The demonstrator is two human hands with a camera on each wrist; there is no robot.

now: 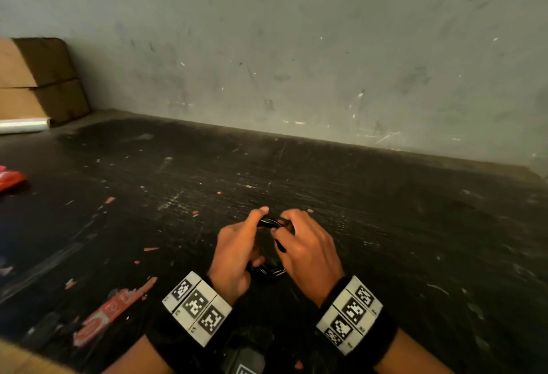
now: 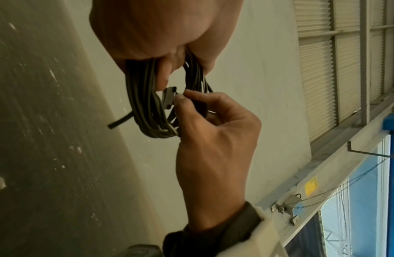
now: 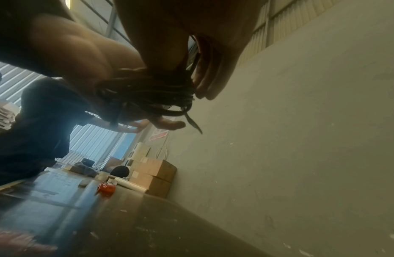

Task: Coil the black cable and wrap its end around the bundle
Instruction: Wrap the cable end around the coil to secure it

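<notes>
The black cable (image 1: 270,223) is coiled into a small bundle of several loops (image 2: 147,111), held just above the dark table (image 1: 385,225). My left hand (image 1: 237,249) grips one side of the loops, with its fingers curled round them (image 2: 160,34). Facing it, my right hand (image 1: 305,246) holds the opposite side and pinches a flat black connector (image 2: 169,95) against the bundle. A short cut end (image 2: 119,122) sticks out of the coil. In the right wrist view the bundle (image 3: 147,90) hangs dark between both hands.
Stacked cardboard boxes (image 1: 38,77) and a roll of clear film (image 1: 23,124) stand at the far left by the grey wall (image 1: 296,47). A red packet (image 1: 10,179) lies at the left edge, and a torn red label (image 1: 109,311) is stuck near the front.
</notes>
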